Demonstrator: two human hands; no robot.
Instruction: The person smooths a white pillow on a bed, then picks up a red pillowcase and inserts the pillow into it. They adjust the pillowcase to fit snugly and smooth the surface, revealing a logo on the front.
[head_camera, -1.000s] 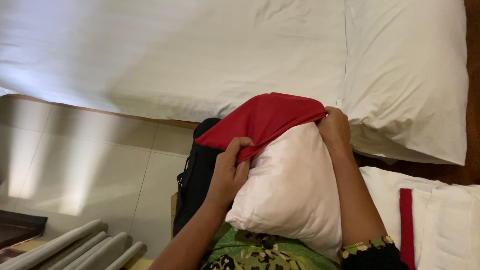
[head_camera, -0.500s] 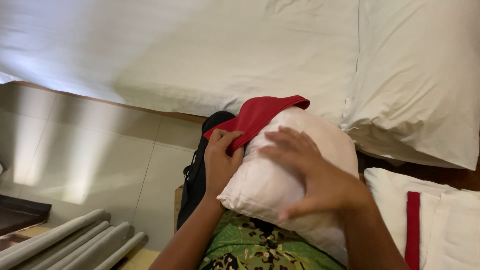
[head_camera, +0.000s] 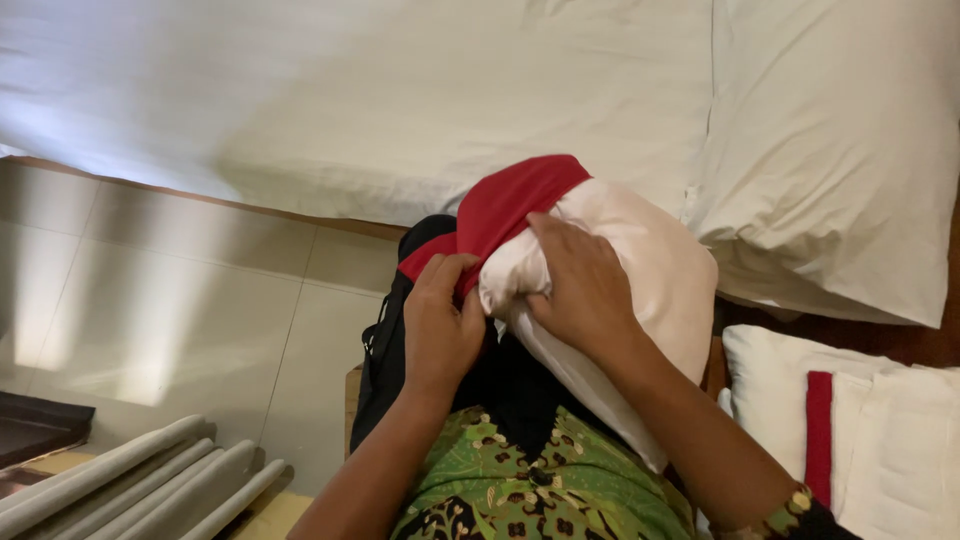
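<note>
A white pillow rests against my body, with a red cover drawn over its far end. My left hand pinches the red cover's edge at the pillow's left corner. My right hand presses down on the white pillow just beside it, fingers bunching the fabric near the cover's opening. Below the hands is my green patterned clothing, and a black bag lies under the pillow.
A bed with a white sheet fills the top, a large white pillow at its right. Another white pillow with a red stripe lies at lower right. Tiled floor on the left, grey slats at lower left.
My right hand moved from the pillow's far right corner onto its near left side. The red cover now sits over less of the pillow. My left hand stays on the cover's edge.
</note>
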